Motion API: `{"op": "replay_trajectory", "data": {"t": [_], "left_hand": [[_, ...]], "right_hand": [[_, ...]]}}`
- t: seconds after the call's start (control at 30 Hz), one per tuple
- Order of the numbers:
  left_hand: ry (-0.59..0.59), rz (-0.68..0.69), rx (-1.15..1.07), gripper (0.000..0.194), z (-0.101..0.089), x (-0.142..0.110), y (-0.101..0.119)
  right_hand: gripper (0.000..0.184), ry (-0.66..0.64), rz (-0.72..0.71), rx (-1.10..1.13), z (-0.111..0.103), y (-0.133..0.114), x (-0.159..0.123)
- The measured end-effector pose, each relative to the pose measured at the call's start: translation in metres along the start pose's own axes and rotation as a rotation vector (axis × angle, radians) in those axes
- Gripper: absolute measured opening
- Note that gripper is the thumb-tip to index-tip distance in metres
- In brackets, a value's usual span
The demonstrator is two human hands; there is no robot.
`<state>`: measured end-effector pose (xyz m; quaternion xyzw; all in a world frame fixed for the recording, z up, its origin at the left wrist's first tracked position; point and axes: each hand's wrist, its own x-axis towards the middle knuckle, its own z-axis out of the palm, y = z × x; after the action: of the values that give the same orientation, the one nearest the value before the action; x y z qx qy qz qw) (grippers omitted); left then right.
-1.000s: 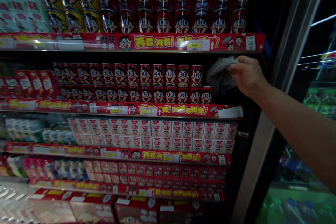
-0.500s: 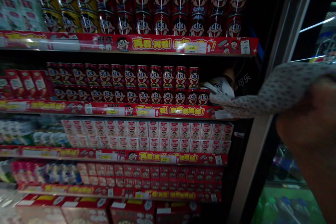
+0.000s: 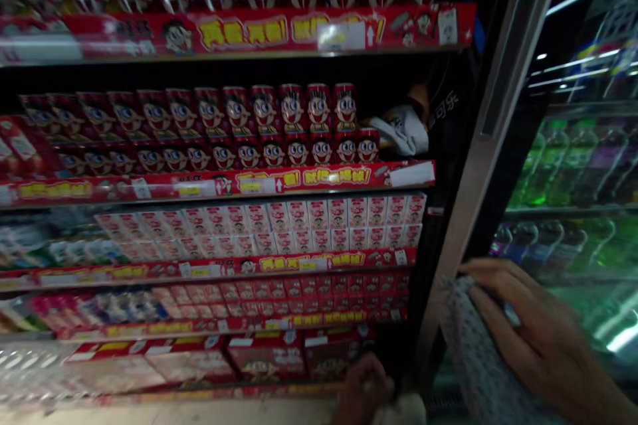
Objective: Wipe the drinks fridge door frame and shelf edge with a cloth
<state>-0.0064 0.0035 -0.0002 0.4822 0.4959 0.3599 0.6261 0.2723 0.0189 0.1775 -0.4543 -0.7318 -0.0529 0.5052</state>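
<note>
Pressing a speckled grey cloth [image 3: 481,358] against the foot of the metal door frame [image 3: 491,126], the right hand [image 3: 538,339] lies flat with its fingers [image 3: 491,282] spread wide over the fabric, so it pins the cloth more than it grips it. The cloth hangs down along the frame beside the glass door of the drinks cooler [image 3: 573,199], low in the view. Judging by where it rests, the wiping is at the lower part of the frame; I cannot tell from here how much of the frame or glass has been covered. The left hand [image 3: 361,392] sits at the bottom edge, dark and blurred, near something pale; whether it is closed or open I cannot tell. On the shelf [image 3: 214,182] to the left, rows of red cans [image 3: 279,126] stand untouched, with a crumpled white bundle [image 3: 401,133] at the row's right end.
</note>
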Motion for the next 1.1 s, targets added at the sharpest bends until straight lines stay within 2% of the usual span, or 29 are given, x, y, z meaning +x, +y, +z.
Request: {"op": "replay_trajectory", "data": {"t": [0.07,0.13,0.23,0.33,0.4,0.47,0.6,0.7,0.8,0.87,0.93,1.0,1.07,1.1], "left_hand": [[0.019,0.027,0.001,0.061,-0.011,0.001,-0.003],[-0.025,0.028,-0.001,0.058,-0.015,0.001,-0.006],[-0.163,0.053,0.022,0.068,-0.002,-0.001,-0.003],[-0.24,0.07,0.002,0.065,0.016,-0.004,0.002],[-0.248,0.048,0.002,0.069,0.017,-0.006,-0.002],[-0.233,-0.01,0.038,0.078,0.003,-0.01,-0.013],[-0.192,-0.211,0.177,0.08,-0.051,-0.035,-0.055],[-0.167,-0.388,0.307,0.081,-0.084,-0.06,-0.089],[-0.135,-0.473,0.411,0.087,-0.094,-0.074,-0.112],[-0.095,-0.487,0.466,0.088,-0.09,-0.072,-0.121],[-0.038,-0.486,0.51,0.093,-0.083,-0.06,-0.128],[0.005,-0.476,0.532,0.099,-0.077,-0.043,-0.137],[-0.007,-0.461,0.524,0.093,-0.075,-0.027,-0.148],[-0.026,-0.451,0.517,0.085,-0.075,-0.02,-0.153]], "right_hand": [[0.021,-0.134,0.071,-0.026,0.003,0.015,-0.012],[0.013,-0.25,0.109,-0.011,0.007,0.031,-0.025],[0.012,-0.362,0.166,0.069,0.014,0.045,-0.047],[0.014,-0.369,0.197,0.106,0.033,0.043,-0.073],[0.023,-0.414,0.231,0.14,0.056,0.032,-0.097],[0.036,-0.589,0.279,0.165,0.085,0.011,-0.13],[0.064,-1.078,0.347,0.235,0.138,-0.044,-0.209],[0.063,-1.24,0.359,0.401,0.152,-0.07,-0.257],[0.048,-1.28,0.403,0.604,0.146,-0.066,-0.278],[0.041,-1.223,0.493,0.631,0.137,-0.053,-0.281],[0.036,-1.164,0.613,0.582,0.129,-0.041,-0.283],[0.037,-1.158,0.687,0.49,0.126,-0.034,-0.288],[0.044,-1.198,0.669,0.4,0.126,-0.032,-0.299],[0.042,-1.221,0.634,0.366,0.127,-0.033,-0.306]]}}
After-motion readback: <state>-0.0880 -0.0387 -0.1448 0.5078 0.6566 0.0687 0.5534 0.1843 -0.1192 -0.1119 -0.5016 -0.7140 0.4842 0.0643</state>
